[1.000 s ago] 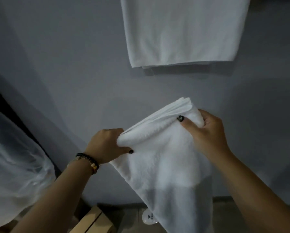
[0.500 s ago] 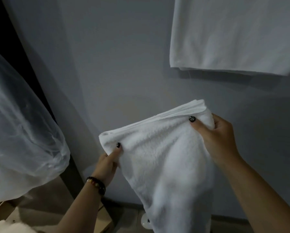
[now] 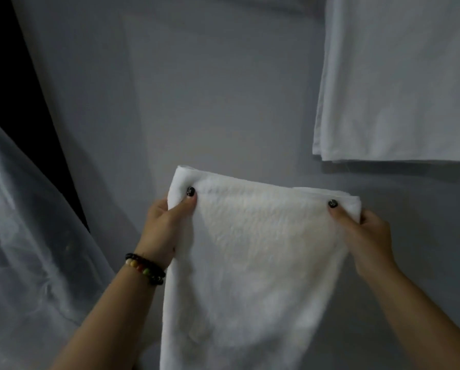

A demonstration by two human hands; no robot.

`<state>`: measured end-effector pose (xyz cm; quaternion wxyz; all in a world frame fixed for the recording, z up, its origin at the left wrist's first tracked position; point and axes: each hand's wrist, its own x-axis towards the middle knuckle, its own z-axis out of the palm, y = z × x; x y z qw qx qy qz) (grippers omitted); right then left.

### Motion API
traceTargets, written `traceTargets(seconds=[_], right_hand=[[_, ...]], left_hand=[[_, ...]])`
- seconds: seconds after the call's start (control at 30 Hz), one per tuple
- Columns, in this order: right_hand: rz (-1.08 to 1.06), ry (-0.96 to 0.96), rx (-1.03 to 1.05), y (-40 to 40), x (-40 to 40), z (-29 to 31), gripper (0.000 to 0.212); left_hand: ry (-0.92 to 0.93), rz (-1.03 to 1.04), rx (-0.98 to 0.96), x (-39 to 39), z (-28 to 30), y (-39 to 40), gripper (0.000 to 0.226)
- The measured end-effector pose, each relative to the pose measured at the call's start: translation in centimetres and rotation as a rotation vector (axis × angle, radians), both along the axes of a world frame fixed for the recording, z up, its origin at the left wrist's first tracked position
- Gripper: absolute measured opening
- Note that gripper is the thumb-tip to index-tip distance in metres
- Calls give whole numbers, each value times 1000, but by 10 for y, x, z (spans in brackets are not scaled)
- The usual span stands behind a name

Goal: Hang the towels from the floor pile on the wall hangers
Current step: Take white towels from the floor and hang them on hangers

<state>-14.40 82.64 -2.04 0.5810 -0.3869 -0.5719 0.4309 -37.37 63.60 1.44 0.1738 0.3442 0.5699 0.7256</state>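
I hold a folded white towel (image 3: 255,263) up in front of the grey wall (image 3: 196,89). My left hand (image 3: 164,231) pinches its upper left corner, thumb on the near face. My right hand (image 3: 365,241) pinches the upper right corner the same way. The towel's top edge runs nearly level between my hands and the rest hangs down out of the frame. A second white towel (image 3: 399,81) hangs flat on the wall at the upper right; its hanger is out of view. No free hanger is in view.
A translucent plastic-covered bulk (image 3: 28,249) fills the lower left, close to my left forearm. Behind it a dark gap (image 3: 18,84) runs along the wall's left edge. The floor and the towel pile are out of view.
My left hand has risen and spread the towel's top edge level. The view has swung left and up, so the hung towel now sits further right and the floor is gone.
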Motion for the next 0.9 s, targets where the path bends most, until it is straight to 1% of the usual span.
traceTargets(seconds=[0.07, 0.23, 0.37, 0.5, 0.67, 0.9], right_hand=[[2, 26, 18, -2, -15, 8, 30], [-4, 104, 107, -5, -54, 45, 31], [-33, 138, 211, -2, -81, 90, 31], [6, 120, 293, 3, -94, 141, 28], [163, 54, 305, 22, -101, 187, 22], [349, -39, 299, 51, -95, 234, 31]], left_hand=[[111, 74, 32, -20, 21, 2, 11], [502, 313, 117, -61, 74, 8, 9], [633, 416, 216, -84, 115, 12, 8], [602, 460, 295, -101, 148, 19, 14], [534, 500, 373, -112, 181, 30, 18], [504, 443, 366, -104, 239, 35, 14]])
